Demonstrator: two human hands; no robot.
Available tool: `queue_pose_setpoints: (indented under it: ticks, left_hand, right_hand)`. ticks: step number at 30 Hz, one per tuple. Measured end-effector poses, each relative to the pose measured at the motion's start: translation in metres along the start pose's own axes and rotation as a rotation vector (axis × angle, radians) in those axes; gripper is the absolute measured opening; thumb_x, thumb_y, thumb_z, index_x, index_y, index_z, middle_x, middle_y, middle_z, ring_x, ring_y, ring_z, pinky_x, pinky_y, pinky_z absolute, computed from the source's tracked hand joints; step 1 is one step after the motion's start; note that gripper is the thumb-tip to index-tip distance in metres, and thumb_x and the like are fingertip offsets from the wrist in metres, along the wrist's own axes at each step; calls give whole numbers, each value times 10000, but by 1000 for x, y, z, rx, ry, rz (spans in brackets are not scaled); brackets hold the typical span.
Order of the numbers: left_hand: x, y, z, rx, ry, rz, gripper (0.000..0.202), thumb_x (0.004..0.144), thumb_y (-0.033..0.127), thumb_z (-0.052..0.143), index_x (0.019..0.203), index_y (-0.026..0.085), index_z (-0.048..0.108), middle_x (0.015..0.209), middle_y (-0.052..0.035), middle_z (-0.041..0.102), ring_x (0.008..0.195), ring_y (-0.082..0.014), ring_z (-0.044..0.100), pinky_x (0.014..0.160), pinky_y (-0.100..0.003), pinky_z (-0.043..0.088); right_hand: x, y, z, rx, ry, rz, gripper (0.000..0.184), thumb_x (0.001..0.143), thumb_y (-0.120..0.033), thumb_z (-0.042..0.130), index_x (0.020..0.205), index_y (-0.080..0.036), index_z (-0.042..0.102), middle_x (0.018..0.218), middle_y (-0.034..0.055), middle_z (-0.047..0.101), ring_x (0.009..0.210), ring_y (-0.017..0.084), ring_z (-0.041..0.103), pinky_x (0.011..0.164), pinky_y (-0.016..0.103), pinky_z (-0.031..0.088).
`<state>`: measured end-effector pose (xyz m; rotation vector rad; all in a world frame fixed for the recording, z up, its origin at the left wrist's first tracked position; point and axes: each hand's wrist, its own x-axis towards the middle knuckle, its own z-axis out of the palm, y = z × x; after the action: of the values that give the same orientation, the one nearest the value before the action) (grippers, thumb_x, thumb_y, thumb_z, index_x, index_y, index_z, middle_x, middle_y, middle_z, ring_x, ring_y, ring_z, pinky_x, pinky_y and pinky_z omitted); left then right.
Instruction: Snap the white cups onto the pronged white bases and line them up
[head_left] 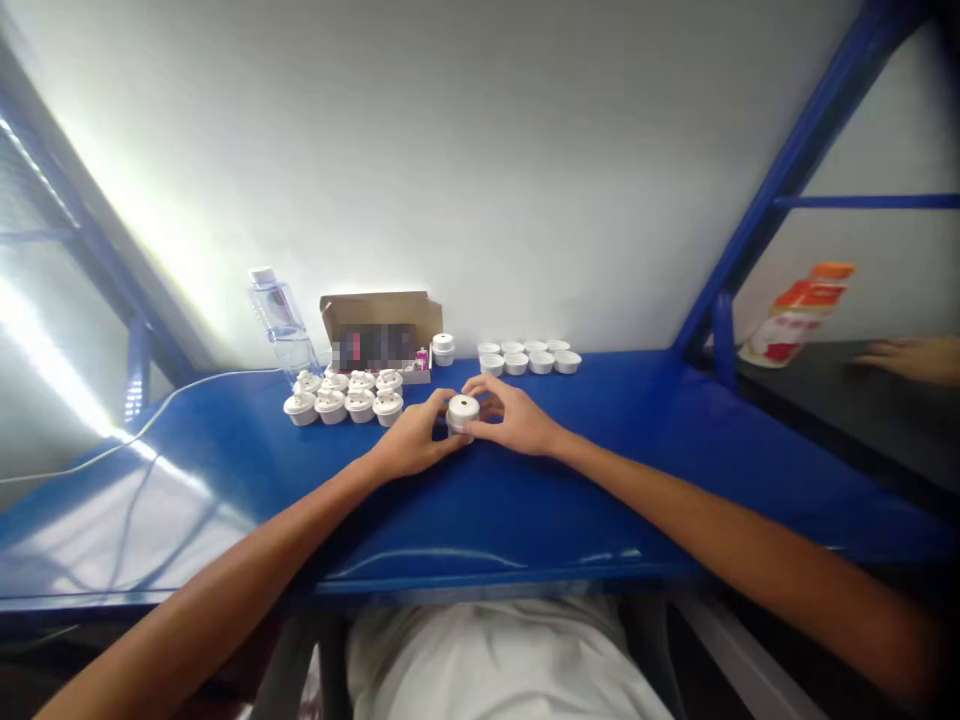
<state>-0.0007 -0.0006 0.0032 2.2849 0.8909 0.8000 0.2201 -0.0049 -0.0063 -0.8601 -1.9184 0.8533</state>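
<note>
A white round plastic housing point(463, 408) with a dark hole in its top sits between my two hands over the blue table. My left hand point(412, 437) grips its left side with bent fingers. From the right, my right hand point(519, 418) closes round the same piece, thumb at the front and fingers behind. To the left of my left hand stand several white round parts point(360, 402) in rows, with small raised pieces on top. Several white open cups point(515, 363) are lined up beyond my right hand. A similar closed white housing point(443, 349) stands behind, near the wall.
An open cardboard box point(382, 305) and a clear plastic bottle point(281, 320) stand at the back left of the blue table point(480, 520). A white cable point(187, 390) runs left. Beyond the blue frame at right are an orange-capped bottle point(799, 318) and another person's hand point(904, 358).
</note>
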Motion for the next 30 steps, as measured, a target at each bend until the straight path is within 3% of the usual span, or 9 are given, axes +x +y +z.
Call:
queue_pose_setpoints:
  ticks: [4,7,13,17,25,30]
  left_hand:
    - [3,1,0,-222,107,-71,556,723,354,820,1165,203,519,1024,-61,725,949,-228,699,871,-369,536]
    - [5,5,-6,-335,186,-121,529,667,339,861,1068,193,550,1060,-55,683,894,-197,683,804,-332,538]
    - [6,12,-15,-533,140,-202,381,737,412,819,982,154,682,950,-50,687,818,-178,664,738,-302,534]
    - [7,11,-15,-596,142,-232,388,756,437,804,992,140,723,897,-65,711,795,-182,665,694,-291,522]
    - [6,10,-18,-567,121,-194,394,735,405,838,1003,135,737,942,-72,729,831,-187,676,738,-302,547]
    - [7,8,-19,-671,122,-280,412,764,460,812,999,129,743,933,-87,742,801,-193,707,747,-318,568]
  right_hand:
    - [1,1,-2,81,-15,18,442,793,-293,733,1198,-234,565,1140,44,658,941,194,694,872,357,571]
    - [2,0,-6,104,-4,1,404,768,-286,756,1128,-229,580,1093,41,677,949,208,695,900,377,566]
    - [-1,-11,-7,36,65,-106,437,731,-221,750,1141,-234,597,1139,47,680,1015,225,692,982,408,545]
    - [-3,-16,-7,11,65,-159,415,742,-224,755,1134,-232,620,1133,46,688,1019,224,695,976,398,551]
    - [0,-1,-6,193,28,52,502,727,-384,837,1145,-223,610,1048,57,748,982,252,732,955,441,575]
    - [-3,-10,-3,35,82,-133,458,771,-338,803,1180,-242,621,1204,59,698,1124,250,682,1053,430,522]
